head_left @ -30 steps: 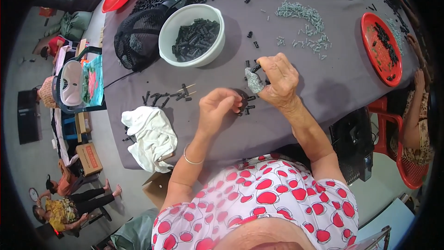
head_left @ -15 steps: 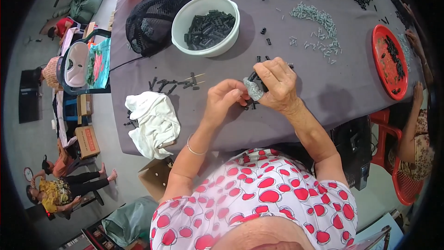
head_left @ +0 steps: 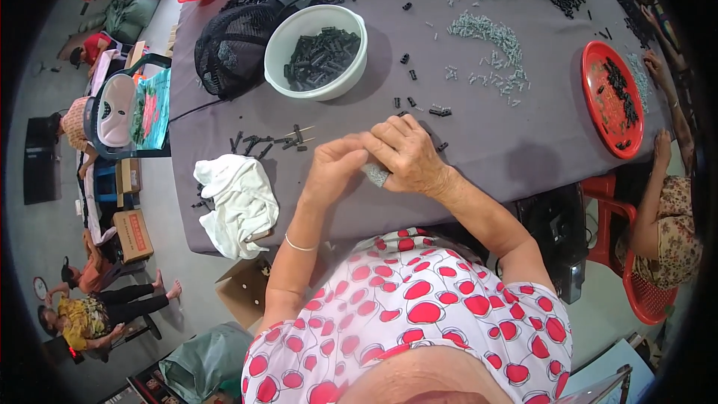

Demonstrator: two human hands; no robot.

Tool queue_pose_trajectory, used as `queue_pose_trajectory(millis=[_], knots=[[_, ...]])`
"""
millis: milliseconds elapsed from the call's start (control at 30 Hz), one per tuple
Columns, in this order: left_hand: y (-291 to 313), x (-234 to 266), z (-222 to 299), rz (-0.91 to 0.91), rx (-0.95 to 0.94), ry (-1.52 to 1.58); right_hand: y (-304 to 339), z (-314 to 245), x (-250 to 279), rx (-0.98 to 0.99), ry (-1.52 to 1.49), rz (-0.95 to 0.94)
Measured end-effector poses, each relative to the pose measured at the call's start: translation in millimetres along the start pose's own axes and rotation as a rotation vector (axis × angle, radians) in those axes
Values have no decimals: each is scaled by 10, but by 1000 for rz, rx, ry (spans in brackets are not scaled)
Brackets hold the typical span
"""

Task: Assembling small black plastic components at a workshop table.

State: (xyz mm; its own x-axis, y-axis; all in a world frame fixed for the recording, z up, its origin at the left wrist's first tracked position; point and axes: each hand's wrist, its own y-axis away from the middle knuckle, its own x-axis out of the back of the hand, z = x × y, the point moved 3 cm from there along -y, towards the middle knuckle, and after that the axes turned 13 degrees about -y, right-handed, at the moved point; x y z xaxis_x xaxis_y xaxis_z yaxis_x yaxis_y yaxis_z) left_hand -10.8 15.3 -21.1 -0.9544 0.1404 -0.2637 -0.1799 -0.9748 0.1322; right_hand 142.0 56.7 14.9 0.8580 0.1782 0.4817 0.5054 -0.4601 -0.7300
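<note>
Over the near part of the grey-covered table, my left hand (head_left: 333,170) and my right hand (head_left: 410,155) meet at the fingertips. Both are closed in a pinch, and the fingers hide whatever is between them. A speckled grey wrapping (head_left: 375,173) shows below the right fingers, seemingly around the thumb. Just beyond and beside my right hand lie a few small black plastic pieces (head_left: 440,112). More slim black pieces (head_left: 258,144) lie loosely left of my left hand, some with thin light sticks among them.
A white bowl (head_left: 360,67) of black pieces stands beyond my hands, beside a black mesh-covered fan (head_left: 224,60). Black pieces heap along the far edge; small grey springs (head_left: 493,37) lie scattered. A red tray (head_left: 593,97) sits right, near another person's arms. A white cloth (head_left: 238,202) lies left.
My hands have come closer together, the left now touching the right. A black piece that showed in my right fingers is now hidden. The whole view has shifted slightly.
</note>
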Motion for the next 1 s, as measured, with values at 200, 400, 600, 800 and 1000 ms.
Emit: queue_pose_trajectory(millis=[200, 400, 600, 800, 1000], knots=[[38, 21, -19, 79, -34, 206, -78, 63, 261, -154, -105, 131], [65, 112, 764, 359, -334, -400, 108, 467, 796, -620, -172, 350], [-395, 307, 1358, 557, -450, -800, 287, 487, 903, -656, -125, 151], [-711, 529, 1316, 543, -646, -1578, 245, 446, 732, -572, -44, 29], [-294, 125, 1156, 658, -841, -1469, 289, 535, 656, -519, 215, -72]])
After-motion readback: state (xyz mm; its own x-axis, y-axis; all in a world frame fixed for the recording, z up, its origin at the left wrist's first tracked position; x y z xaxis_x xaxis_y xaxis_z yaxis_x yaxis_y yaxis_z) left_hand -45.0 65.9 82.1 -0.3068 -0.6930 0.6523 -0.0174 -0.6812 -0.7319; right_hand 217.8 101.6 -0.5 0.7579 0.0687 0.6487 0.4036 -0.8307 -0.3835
